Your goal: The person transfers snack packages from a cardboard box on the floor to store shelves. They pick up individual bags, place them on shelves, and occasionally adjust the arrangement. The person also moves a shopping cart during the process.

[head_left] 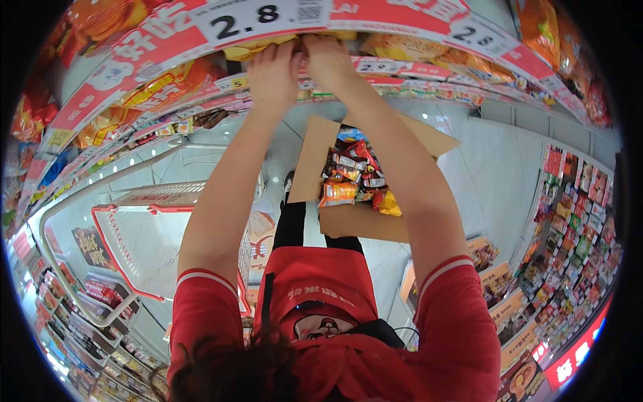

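Both my hands reach up to a snack shelf at the top of the view. My left hand (274,70) lies against a yellow snack bag (258,50), its fingers close together. Beside it, my right hand (329,60) reaches in below the shelf's red and white price strip (377,17), which hides its fingertips. Whether either hand grips a bag is not visible. Under my arms, an open cardboard box (364,223) stands on the floor at my feet. Inside it lie several small snack packets (346,166), black, red, orange, yellow and blue.
To the left stands a white shopping basket (145,236) with a red rim, within a pale tubular cart frame (47,246). Orange chip bags (407,47) sit on the shelf right of my hands. Packed snack racks (567,226) line the right side, beyond a tiled floor (495,166).
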`<state>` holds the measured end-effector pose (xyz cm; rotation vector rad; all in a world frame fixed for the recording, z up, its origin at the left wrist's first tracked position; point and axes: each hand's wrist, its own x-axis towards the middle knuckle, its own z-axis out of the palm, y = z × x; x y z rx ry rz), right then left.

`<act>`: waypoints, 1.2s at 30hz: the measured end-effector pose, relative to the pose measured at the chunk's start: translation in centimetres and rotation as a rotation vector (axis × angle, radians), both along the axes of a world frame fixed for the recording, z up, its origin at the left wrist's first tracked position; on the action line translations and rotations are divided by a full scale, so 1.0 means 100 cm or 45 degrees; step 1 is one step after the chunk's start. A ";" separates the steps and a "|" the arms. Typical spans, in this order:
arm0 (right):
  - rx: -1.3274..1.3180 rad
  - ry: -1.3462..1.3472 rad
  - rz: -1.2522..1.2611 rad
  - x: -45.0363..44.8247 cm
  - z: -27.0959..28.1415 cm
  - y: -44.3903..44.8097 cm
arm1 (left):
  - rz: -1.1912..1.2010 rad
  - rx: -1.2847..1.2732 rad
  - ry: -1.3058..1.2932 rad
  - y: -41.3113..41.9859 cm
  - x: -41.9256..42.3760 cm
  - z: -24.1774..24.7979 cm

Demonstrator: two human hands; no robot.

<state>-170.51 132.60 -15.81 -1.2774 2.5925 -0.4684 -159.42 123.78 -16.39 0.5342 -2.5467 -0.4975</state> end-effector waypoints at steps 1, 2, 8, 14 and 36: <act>-0.056 0.040 -0.008 -0.008 0.001 -0.003 | 0.050 -0.040 0.014 -0.002 -0.008 -0.001; -0.112 0.059 0.005 -0.019 0.005 -0.008 | 0.086 -0.074 0.042 -0.003 -0.015 -0.001; -0.102 -0.124 -0.024 -0.037 0.022 -0.013 | 0.094 0.330 -0.275 -0.020 -0.044 0.013; 0.095 0.111 -0.037 0.014 0.074 0.021 | -0.227 0.594 -0.576 -0.033 0.010 0.052; -0.089 0.028 0.319 -0.004 0.056 -0.015 | 0.045 0.330 0.074 -0.093 0.016 0.040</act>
